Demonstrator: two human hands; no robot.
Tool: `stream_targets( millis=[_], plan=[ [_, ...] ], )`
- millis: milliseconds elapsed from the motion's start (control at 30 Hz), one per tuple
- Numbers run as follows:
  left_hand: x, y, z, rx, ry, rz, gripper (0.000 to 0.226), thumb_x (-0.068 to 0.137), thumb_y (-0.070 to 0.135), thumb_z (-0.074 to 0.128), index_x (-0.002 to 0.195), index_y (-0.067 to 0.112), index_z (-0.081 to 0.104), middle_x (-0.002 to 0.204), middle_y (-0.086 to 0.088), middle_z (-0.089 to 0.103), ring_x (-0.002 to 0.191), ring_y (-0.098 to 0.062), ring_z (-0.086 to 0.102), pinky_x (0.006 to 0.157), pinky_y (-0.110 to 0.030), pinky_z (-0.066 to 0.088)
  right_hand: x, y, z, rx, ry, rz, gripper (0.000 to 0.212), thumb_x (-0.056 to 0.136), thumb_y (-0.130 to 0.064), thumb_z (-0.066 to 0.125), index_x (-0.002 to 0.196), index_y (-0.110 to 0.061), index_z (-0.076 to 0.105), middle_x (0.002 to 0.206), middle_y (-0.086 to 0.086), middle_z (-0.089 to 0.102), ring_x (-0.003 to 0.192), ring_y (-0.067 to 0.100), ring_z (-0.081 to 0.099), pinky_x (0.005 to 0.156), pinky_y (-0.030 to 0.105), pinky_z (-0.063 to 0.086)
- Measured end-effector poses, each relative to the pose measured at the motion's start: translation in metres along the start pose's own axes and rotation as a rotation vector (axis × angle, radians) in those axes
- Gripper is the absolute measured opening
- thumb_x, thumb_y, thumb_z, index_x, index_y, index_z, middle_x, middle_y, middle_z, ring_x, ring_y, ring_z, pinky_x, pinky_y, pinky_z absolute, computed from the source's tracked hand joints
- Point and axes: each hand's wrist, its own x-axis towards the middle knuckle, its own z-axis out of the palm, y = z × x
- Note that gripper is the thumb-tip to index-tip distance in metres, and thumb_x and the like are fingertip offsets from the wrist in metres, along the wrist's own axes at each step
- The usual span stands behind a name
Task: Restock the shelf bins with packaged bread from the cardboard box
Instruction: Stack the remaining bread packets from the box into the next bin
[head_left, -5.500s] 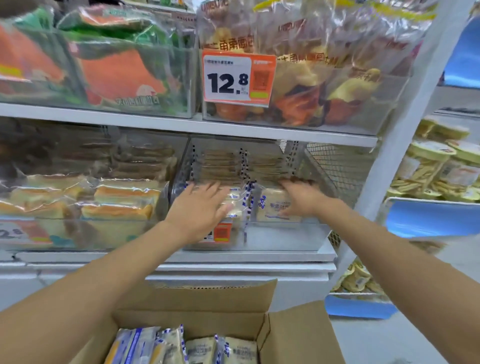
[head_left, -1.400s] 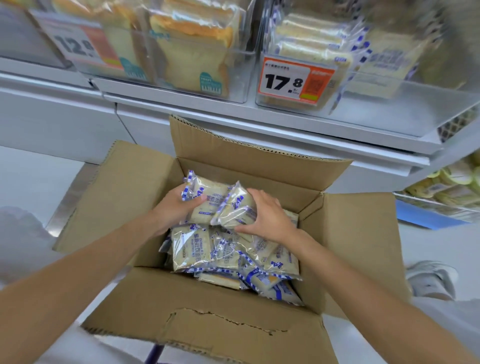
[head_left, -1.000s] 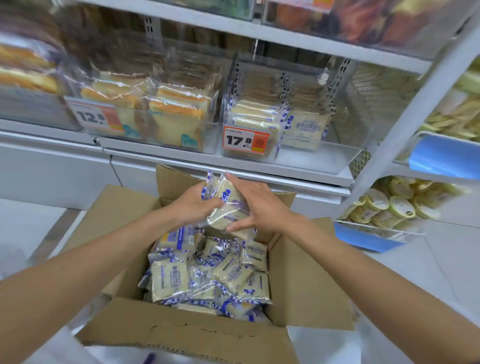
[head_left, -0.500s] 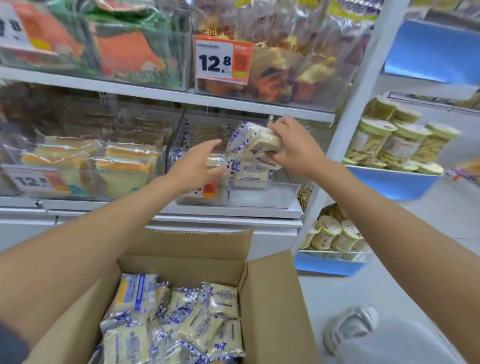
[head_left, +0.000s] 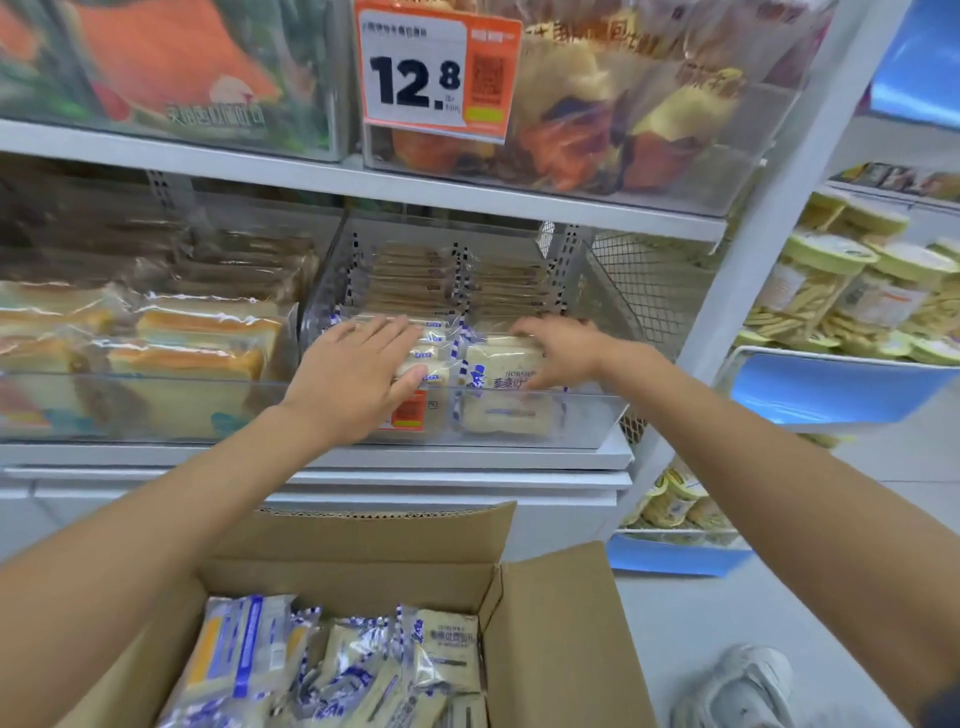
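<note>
Clear bin (head_left: 582, 415) on a white shop shelf (head_left: 467, 460). Left grip (head_left: 358, 379) flat on packs (head_left: 432, 353); right grip (head_left: 561, 353) clasps a bread pack (head_left: 493, 364), label outward, long axis sideways.

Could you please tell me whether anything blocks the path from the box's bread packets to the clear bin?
Nothing visible does. The brown cardboard box is open, the blue-and-white bread packets lie exposed, and the clear plastic bin is open-topped.

Price tag (head_left: 439, 70): twelve o'clock, reads 12.8
Lidded tubs (head_left: 852, 291): three o'clock, stacked
Shoe (head_left: 743, 686): five o'clock, on the floor
</note>
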Motion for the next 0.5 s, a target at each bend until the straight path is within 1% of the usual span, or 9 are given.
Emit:
stream_targets(
  millis=[67,133,167,233,300,333,367,400,500],
  plan=[
    [0.001,0.0,0.002,-0.012,0.016,-0.003,0.076,0.094,0.058,0.005,0.147,0.018,0.04,0.151,-0.004,0.043,0.14,-0.02,0.04,0.112,-0.04,0.03,-0.002,-0.002,0.0,0.029,0.081,-0.026,0.068,0.077,-0.041,0.076,0.136,-0.029,0.043,0.132,0.002,0.051,0.124,0.023,0.046,0.11,0.051,0.025],
    [0.0,0.0,0.002,-0.016,0.027,-0.003,0.075,0.094,0.058,0.006,0.147,0.018,0.041,0.151,-0.004,0.044,0.139,-0.021,0.041,0.111,-0.041,0.031,-0.005,-0.006,0.004,0.007,0.194,-0.051,0.065,0.077,-0.039,0.075,0.133,-0.028,0.044,0.127,0.004,0.048,0.122,0.025,0.044,0.108,0.048,0.028],
    [0.0,0.0,0.002,-0.017,0.035,-0.002,0.075,0.094,0.058,0.006,0.147,0.017,0.042,0.15,-0.004,0.045,0.139,-0.021,0.041,0.111,-0.041,0.031,-0.006,-0.006,0.006,-0.015,0.229,-0.06,0.067,0.075,-0.041,0.075,0.132,-0.028,0.042,0.128,0.005,0.044,0.124,0.027,0.041,0.108,0.048,0.029],
    [-0.001,0.001,0.001,-0.015,0.051,0.0,0.074,0.095,0.057,0.007,0.146,0.017,0.042,0.15,-0.005,0.046,0.138,-0.021,0.042,0.111,-0.041,0.032,-0.005,-0.005,0.009,-0.002,0.197,-0.032,0.081,0.071,-0.047,0.077,0.138,-0.031,0.034,0.142,0.008,0.034,0.133,0.031,0.031,0.111,0.052,0.024],
    [-0.001,0.001,0.001,-0.021,0.052,-0.001,0.074,0.095,0.057,0.008,0.145,0.016,0.044,0.149,-0.005,0.047,0.138,-0.022,0.043,0.11,-0.041,0.032,-0.001,-0.004,0.006,0.017,0.087,0.02,0.104,0.07,-0.054,0.077,0.15,-0.037,0.014,0.158,0.009,0.015,0.145,0.034,0.016,0.116,0.059,0.013],
    [-0.001,0.001,0.0,-0.029,0.053,-0.004,0.074,0.095,0.057,0.008,0.145,0.016,0.044,0.149,-0.005,0.047,0.138,-0.022,0.043,0.11,-0.041,0.032,0.001,-0.004,0.003,-0.027,0.052,0.023,0.11,0.07,-0.057,0.076,0.152,-0.04,0.005,0.161,0.009,0.01,0.147,0.034,0.011,0.116,0.06,0.011],
    [-0.001,0.001,0.0,-0.035,0.055,-0.008,0.074,0.095,0.057,0.008,0.145,0.017,0.044,0.149,-0.005,0.047,0.138,-0.022,0.042,0.111,-0.041,0.032,0.004,-0.006,0.002,-0.088,0.04,0.011,0.111,0.071,-0.059,0.075,0.152,-0.042,0.001,0.162,0.009,0.01,0.148,0.033,0.012,0.115,0.061,0.012],
    [-0.001,0.001,0.0,-0.036,0.052,-0.011,0.074,0.095,0.057,0.008,0.146,0.017,0.043,0.15,-0.004,0.046,0.139,-0.021,0.042,0.111,-0.041,0.031,0.005,-0.007,0.001,-0.135,0.047,-0.006,0.109,0.072,-0.06,0.074,0.152,-0.042,0.002,0.161,0.008,0.014,0.146,0.033,0.017,0.115,0.06,0.015],
    [-0.001,0.001,0.001,-0.029,0.053,-0.012,0.074,0.095,0.057,0.007,0.147,0.017,0.042,0.151,-0.004,0.044,0.139,-0.021,0.04,0.112,-0.04,0.03,0.005,-0.011,0.006,-0.166,0.133,-0.014,0.102,0.072,-0.059,0.073,0.151,-0.043,0.011,0.156,0.005,0.025,0.14,0.032,0.027,0.111,0.057,0.025]
  ],
)
